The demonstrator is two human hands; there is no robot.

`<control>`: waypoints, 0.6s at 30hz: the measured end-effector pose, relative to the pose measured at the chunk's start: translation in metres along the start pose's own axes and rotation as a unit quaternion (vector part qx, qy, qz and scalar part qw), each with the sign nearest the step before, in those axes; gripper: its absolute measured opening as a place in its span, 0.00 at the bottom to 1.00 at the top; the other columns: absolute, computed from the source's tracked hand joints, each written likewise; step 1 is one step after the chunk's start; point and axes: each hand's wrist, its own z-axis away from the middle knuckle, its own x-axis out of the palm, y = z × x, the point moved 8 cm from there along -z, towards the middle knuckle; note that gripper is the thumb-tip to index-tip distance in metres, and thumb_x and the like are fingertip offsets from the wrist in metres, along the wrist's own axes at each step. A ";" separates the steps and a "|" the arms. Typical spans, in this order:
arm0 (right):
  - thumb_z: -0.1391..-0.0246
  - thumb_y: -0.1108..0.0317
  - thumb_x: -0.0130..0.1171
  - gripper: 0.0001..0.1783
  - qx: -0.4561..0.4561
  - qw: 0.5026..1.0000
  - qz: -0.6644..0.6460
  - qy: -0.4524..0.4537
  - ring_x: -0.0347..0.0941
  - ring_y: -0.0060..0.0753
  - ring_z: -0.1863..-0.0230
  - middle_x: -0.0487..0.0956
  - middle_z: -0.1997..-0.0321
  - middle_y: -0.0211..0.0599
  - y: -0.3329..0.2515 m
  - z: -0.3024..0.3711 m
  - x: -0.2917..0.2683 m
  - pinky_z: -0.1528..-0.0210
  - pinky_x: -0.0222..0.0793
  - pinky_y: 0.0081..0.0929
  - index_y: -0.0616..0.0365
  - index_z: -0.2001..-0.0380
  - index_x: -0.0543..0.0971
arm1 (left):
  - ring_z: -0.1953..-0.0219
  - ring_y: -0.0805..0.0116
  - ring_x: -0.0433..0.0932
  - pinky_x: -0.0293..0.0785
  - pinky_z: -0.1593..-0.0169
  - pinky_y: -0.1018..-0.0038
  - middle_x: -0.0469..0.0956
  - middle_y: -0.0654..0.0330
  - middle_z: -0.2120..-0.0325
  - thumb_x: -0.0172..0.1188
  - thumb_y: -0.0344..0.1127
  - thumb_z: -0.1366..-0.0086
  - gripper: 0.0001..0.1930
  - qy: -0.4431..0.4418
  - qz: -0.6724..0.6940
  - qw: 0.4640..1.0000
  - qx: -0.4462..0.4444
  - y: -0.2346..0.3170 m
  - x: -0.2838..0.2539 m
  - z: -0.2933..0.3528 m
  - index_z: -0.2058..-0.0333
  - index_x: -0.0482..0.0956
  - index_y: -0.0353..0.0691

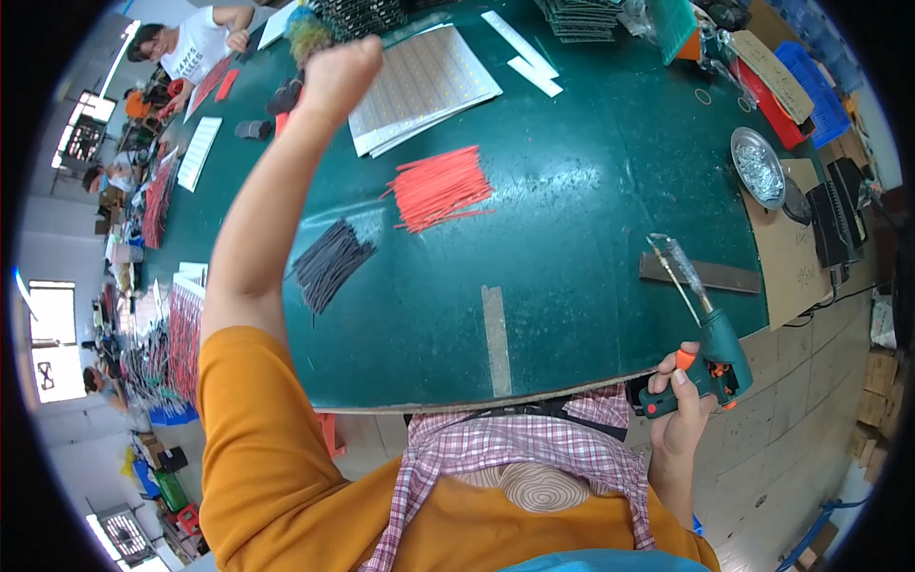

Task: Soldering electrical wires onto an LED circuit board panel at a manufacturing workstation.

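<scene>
Our right hand (680, 400) has its fingers wrapped around the handle of a green gun (721, 353), at the near right edge of the bench (562, 267). One finger lies at the orange trigger, and the gun's tip points away from us, in front of a grey bar (734, 278); we cannot tell whether the two touch.

Our left hand (341, 76) stretches out to the far left, the arm raised over the bench. Its fingers look curled in, but we cannot tell whether they hold anything. Just beyond it shows a yellow-green bundle (309, 40), and to its right lies a stack of pale sheets (424, 81), dotted with yellow.

Between our arms we have a pile of red tubes (440, 191) and, nearer and to the left, a pile of black tubes (332, 264). A strip of tape (496, 340) runs toward our edge.

To the right, a round dish (737, 160) holds shiny bits, near cardboard (777, 276) and a red box (774, 103). At the far left, a co-worker (195, 48) in a white shirt sits over other red pieces.
</scene>
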 end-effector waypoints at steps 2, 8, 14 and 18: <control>0.50 0.75 0.54 0.20 -0.022 1.000 0.000 0.022 0.69 0.24 0.73 0.75 0.68 0.38 -0.005 0.001 -0.010 0.70 0.67 0.22 0.62 0.52 0.68 | 0.79 0.61 0.78 0.73 0.78 0.66 0.79 0.59 0.78 0.53 0.33 0.42 0.03 0.056 -0.011 0.998 -0.028 -0.008 -0.059 -0.006 0.69 0.73 0.42; 0.51 0.74 0.55 0.21 -0.033 0.998 -0.024 0.048 0.68 0.25 0.74 0.74 0.68 0.39 -0.002 -0.001 -0.019 0.69 0.67 0.23 0.63 0.52 0.68 | 0.78 0.67 0.76 0.72 0.78 0.71 0.80 0.55 0.65 0.58 0.25 0.48 0.21 0.182 0.109 0.976 0.050 0.095 -0.234 0.065 0.52 0.75 0.36; 0.50 0.75 0.54 0.20 -0.073 0.997 -0.022 -0.016 0.68 0.24 0.74 0.74 0.67 0.39 -0.016 0.011 -0.010 0.69 0.66 0.23 0.63 0.51 0.68 | 0.71 0.69 0.75 0.63 0.81 0.85 0.75 0.43 0.54 0.52 0.28 0.46 0.18 0.013 0.305 0.937 0.171 0.257 -0.281 0.147 0.56 0.77 0.28; 0.49 0.75 0.53 0.20 -0.083 0.994 -0.027 -0.071 0.67 0.23 0.73 0.73 0.67 0.39 -0.020 0.018 -0.012 0.69 0.65 0.23 0.63 0.51 0.68 | 0.67 0.66 0.73 0.69 0.77 0.81 0.74 0.45 0.55 0.55 0.32 0.51 0.22 -0.066 0.312 0.936 0.149 0.312 -0.233 0.150 0.55 0.74 0.30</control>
